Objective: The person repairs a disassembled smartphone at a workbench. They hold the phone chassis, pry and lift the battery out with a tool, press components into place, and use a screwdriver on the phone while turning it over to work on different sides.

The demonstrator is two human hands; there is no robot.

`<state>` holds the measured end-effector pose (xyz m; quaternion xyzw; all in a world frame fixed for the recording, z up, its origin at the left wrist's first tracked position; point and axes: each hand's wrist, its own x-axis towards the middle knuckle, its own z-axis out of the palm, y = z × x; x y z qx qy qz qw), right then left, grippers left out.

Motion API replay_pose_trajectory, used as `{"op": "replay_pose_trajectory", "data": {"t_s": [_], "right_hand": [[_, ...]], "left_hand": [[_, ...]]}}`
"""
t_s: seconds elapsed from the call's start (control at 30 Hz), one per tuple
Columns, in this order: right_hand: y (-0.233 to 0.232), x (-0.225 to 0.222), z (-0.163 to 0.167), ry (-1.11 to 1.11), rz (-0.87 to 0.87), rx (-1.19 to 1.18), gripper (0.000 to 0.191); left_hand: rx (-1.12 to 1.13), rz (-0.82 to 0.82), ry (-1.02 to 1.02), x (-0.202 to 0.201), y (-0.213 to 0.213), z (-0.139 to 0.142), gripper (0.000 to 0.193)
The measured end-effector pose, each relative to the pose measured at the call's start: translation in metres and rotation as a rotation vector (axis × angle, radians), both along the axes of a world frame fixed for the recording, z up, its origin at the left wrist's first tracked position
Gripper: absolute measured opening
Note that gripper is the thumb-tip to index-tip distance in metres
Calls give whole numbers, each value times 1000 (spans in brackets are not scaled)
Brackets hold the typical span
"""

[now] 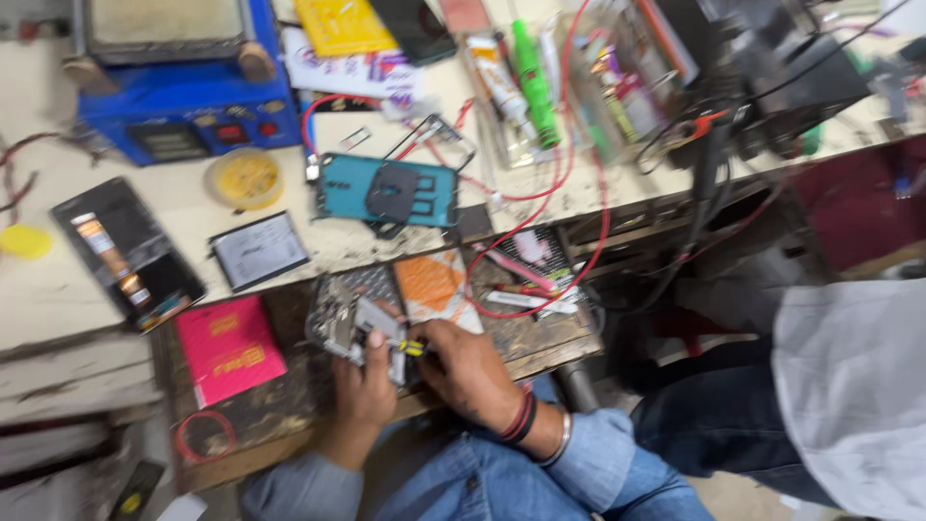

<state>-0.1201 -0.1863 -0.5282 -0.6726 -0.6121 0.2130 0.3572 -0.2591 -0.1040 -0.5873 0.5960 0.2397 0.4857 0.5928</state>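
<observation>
The right hand (468,371) is pinching a small screwdriver with a yellow and black grip (410,348) between thumb and fingertips, its tip pointing left into an opened phone body (349,325). The left hand (365,386) is gripping that phone body from below, fingers curled around its lower edge and the thumb pressing on top, holding it over a pulled-out wooden drawer (540,338). The phone's back is already off: a teal rear cover (386,191) is lying apart on the workbench (58,299), just above the drawer, and a flat battery-like pack (258,250) is lying to its left. By my judgement the teardown is well under way, with the inner frame still being worked on. A pink booklet (228,349) is resting left of the hands, and red wires (569,164) are trailing across the bench.
</observation>
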Motion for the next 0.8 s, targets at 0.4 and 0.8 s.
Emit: {"op": "replay_pose_trajectory", "data": {"t_s": [0.4,0.8], "right_hand": [[5,-1,2,-12,63,-20,37],[2,-1,5,28,20,-147,38]], "left_hand": [[-4,11,12,-3,-3,10,59],[174,65,189,-9,0,19,42]]}}
